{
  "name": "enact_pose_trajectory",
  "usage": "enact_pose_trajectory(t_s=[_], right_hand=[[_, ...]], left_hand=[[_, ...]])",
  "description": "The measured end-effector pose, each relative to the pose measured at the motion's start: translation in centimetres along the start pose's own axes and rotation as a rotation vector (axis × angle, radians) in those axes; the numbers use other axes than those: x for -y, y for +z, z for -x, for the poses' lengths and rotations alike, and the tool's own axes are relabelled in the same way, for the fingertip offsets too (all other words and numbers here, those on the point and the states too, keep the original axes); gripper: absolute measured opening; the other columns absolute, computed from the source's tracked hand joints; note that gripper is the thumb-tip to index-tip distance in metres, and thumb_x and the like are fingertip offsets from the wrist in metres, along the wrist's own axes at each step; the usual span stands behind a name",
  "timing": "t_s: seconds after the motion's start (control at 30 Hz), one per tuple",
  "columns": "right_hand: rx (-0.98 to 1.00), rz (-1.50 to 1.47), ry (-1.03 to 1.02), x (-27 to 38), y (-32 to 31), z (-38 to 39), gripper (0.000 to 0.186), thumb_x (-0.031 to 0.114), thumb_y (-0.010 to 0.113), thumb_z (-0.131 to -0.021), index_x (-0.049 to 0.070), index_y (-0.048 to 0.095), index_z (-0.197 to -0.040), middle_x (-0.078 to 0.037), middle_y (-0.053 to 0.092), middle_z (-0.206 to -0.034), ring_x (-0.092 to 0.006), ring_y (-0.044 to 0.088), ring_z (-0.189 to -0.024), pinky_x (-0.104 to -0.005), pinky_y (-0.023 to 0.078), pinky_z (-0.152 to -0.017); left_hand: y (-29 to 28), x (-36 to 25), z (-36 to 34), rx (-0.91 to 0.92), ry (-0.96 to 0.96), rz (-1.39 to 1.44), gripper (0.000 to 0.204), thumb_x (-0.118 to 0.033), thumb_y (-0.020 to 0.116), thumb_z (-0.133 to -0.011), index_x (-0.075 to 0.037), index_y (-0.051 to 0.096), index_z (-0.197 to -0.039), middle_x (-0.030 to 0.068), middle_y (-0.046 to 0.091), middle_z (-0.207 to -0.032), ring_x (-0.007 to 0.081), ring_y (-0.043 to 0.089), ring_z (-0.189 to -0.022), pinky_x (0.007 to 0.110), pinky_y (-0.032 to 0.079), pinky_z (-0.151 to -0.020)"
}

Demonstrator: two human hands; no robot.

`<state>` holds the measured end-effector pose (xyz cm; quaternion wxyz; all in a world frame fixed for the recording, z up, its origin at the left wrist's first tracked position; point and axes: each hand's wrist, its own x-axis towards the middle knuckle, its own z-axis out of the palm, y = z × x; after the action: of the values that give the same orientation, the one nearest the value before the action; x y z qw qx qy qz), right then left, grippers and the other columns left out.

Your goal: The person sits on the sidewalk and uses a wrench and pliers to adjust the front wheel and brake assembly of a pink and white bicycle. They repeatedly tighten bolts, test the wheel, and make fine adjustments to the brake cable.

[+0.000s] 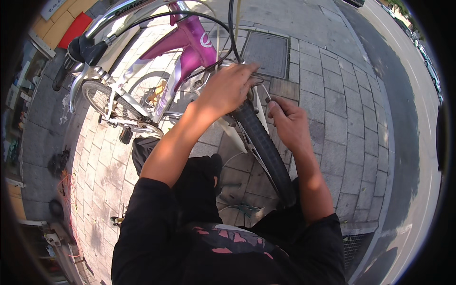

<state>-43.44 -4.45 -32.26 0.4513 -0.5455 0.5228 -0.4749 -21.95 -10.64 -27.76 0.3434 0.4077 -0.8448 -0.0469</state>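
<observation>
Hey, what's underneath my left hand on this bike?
Emerging from below your left hand are the black front tyre and a white fork leg. Whatever sits directly beneath the palm is covered, so I can't tell what it is.

Bike frame [192,51] glossy smooth painted metal, brake lever [76,90] shiny silvery metal. Tyre [261,142] matt black rubber, rough blocky tread; cable [232,26] smooth black plastic sheathing. Shirt [204,261] matt cloth, paving slabs [332,99] rough, dull, stone-like

grey paved sidewalk [344,118], sunlit left | road [420,142] at right | tan wall [59,21] upper left
</observation>
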Motion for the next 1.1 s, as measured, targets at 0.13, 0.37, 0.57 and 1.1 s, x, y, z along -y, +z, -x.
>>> enact_pose_trajectory(t_s=[0.13, 0.37, 0.57, 1.1], right_hand=[[-0.002, -0.021, -0.018, -0.4, 0.4, -0.1, 0.030, 0.019, 0.068, -0.107, -0.004, 0.075, -0.125, -0.003, 0.072, -0.089, -0.0082, 0.063, -0.083, -0.0273, 0.052, -0.077], [0.052, -0.015, 0.044, 0.0, 0.8, 0.3, 0.030, 0.019, 0.068, -0.106, -0.004, 0.076, -0.124, -0.003, 0.073, -0.086, -0.0081, 0.063, -0.079, -0.0271, 0.052, -0.072], [0.019, 0.042, -0.013, -0.1, 1.4, 0.8, 0.032, 0.020, 0.068, -0.107, -0.002, 0.076, -0.129, -0.001, 0.070, -0.082, -0.0068, 0.060, -0.065, -0.0258, 0.050, -0.060], [0.125, 0.349, -0.347, -1.5, -1.6, -2.1, 0.026, 0.011, 0.070, -0.104, -0.003, 0.075, -0.126, -0.017, 0.078, -0.093, -0.0211, 0.074, -0.085, -0.0342, 0.057, -0.076]], left_hand=[[0.1, 1.5, -0.6, 0.041, 0.044, 0.095, 0.023, -0.014, 0.068, -0.101, 0.000, 0.073, -0.119, 0.0221, 0.076, -0.109, 0.0417, 0.072, -0.104, 0.047, 0.058, -0.092], [-0.8, 2.0, -1.7, 0.139, -0.059, 0.174, 0.024, -0.020, 0.065, -0.103, -0.001, 0.073, -0.116, 0.0204, 0.079, -0.098, 0.0393, 0.076, -0.097, 0.046, 0.059, -0.085], [-0.2, 2.5, -1.5, 0.108, -0.065, 0.273, 0.024, -0.020, 0.066, -0.102, -0.001, 0.074, -0.114, 0.0181, 0.078, -0.096, 0.0355, 0.076, -0.088, 0.044, 0.058, -0.078], [0.1, 2.2, -1.8, 0.102, -0.315, 0.358, 0.027, -0.023, 0.068, -0.101, -0.002, 0.076, -0.117, 0.0159, 0.078, -0.104, 0.0273, 0.077, -0.099, 0.039, 0.058, -0.089]])
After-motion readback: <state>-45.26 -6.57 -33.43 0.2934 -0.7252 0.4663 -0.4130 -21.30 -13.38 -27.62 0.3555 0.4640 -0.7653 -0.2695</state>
